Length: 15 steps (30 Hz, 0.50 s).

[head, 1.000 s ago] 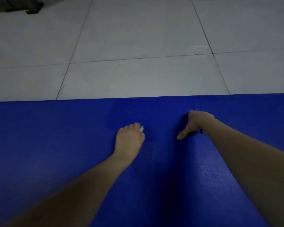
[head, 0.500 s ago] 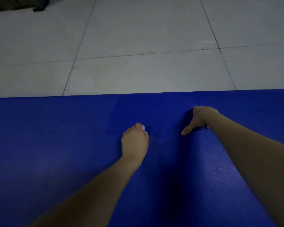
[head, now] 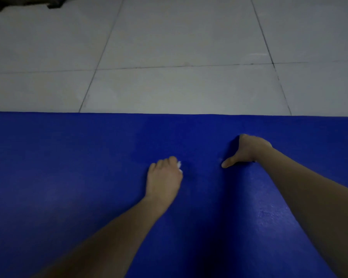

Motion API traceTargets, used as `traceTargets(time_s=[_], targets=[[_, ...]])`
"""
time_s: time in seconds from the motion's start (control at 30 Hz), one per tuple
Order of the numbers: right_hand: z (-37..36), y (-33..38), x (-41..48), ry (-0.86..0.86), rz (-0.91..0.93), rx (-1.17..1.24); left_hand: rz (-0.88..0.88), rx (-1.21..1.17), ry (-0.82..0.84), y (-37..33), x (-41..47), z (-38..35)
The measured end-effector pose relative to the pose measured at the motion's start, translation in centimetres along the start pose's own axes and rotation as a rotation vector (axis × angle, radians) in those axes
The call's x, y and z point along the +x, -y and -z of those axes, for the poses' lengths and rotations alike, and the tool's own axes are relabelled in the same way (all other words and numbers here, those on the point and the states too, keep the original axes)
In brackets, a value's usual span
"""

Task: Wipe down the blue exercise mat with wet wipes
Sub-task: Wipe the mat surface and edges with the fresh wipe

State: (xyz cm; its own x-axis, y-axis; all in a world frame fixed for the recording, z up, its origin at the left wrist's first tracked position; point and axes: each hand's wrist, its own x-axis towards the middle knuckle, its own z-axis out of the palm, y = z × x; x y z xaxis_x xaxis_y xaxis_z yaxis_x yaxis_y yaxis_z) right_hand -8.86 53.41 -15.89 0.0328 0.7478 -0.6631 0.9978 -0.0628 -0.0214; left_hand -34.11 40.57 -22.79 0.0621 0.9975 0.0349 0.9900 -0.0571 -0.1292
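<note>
A blue exercise mat point(head: 68, 177) lies flat across the near half of the view, its far edge straight against a pale grey tiled floor point(head: 179, 37). Near the middle of the mat, the left hand point(head: 163, 177) is knuckles-up, fingers curled down around a white wet wipe point(head: 179, 166), of which only a small tuft shows at the fingertips. Just to its right, apart from it, the right hand point(head: 247, 151) rests on the mat with thumb spread leftward; its fingers are hidden, so I cannot tell whether they are straight or curled.

Blue mat point(head: 68, 177) spread out, crumpled white wipe point(head: 179, 166) lying on it
</note>
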Motion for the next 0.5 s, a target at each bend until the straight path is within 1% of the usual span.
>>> traceTargets(time_s=[0.1,0.17,0.23,0.3,0.33,0.37,0.4,0.47,0.5], targets=[[-1.0,-0.5,0.0,-0.024,0.012,0.086,0.164,0.103,0.064,5.9,-1.1,0.2],[-1.5,-0.6,-0.8,-0.033,0.026,0.11,0.261,0.086,0.124,6.8,-1.2,1.8],[-2.3,-0.5,-2.8,-0.084,0.08,0.032,0.369,-0.014,0.189,6.0,-0.7,3.2],[-3.4,-0.5,-5.4,-0.168,0.137,-0.067,0.48,-0.11,0.217,5.6,0.2,3.5],[-4.0,-0.4,-6.9,-0.162,0.152,-0.095,0.519,-0.18,0.222,5.9,0.3,3.4],[-4.7,-0.3,-8.2,-0.12,0.144,-0.111,0.54,-0.263,0.226,6.3,0.4,3.3],[-5.5,0.0,-9.3,-0.04,0.127,-0.129,0.551,-0.337,0.232,6.7,0.2,3.2],[-7.0,0.9,-10.9,0.174,0.098,-0.142,0.546,-0.453,0.235,6.5,-0.4,3.6],[-7.7,1.3,-11.3,0.25,0.085,-0.131,0.515,-0.501,0.242,5.7,-0.7,4.0]])
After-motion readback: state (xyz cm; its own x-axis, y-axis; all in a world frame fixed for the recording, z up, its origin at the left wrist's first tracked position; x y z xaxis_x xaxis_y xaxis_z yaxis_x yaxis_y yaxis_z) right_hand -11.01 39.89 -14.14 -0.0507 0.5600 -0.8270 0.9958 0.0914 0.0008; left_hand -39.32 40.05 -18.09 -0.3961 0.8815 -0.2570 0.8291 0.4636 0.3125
